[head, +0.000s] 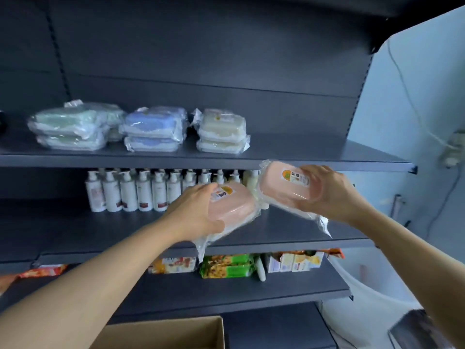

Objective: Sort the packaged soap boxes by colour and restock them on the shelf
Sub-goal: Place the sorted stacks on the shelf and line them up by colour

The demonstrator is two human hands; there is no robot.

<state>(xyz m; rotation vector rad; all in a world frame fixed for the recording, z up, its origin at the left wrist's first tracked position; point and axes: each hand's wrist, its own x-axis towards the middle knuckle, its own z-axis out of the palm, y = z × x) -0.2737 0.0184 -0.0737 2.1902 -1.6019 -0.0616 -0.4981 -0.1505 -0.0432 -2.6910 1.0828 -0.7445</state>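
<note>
Pink, both of them: two plastic-wrapped soap boxes are up in the air in front of the shelving, one per hand. The left hand (195, 212) grips the left pink soap box (232, 206) from its near end, fingers curled over the top and thumb beneath, loose wrapper trailing down past the middle shelf's front edge. The right hand (327, 195) holds the right pink soap box (289, 188) higher, fingers wrapped across its far side, with the box's upper corner overlapping the front lip of the upper shelf (327, 153). The two boxes nearly meet at their inner ends; whether they touch I cannot tell.

Behind them on the upper shelf sit three sorted stacks, all set back from the edge: green soap boxes (70, 129) at the left, blue soap boxes (153, 129) next, and cream soap boxes (222, 131) just right of those. From the cream stack to the shelf's right end the dark board lies bare, directly above the raised boxes.

One level down, a row of white pump bottles (141, 191) stands at the back of the middle shelf (75, 233), leaving open board in front. The lower shelf (226, 293) carries green and orange snack packets (226, 265) toward its rear. A cardboard carton (176, 333) is open at the bottom, below the left forearm. A pale wall (415, 96) with a hanging cable bounds the shelving on the right.
</note>
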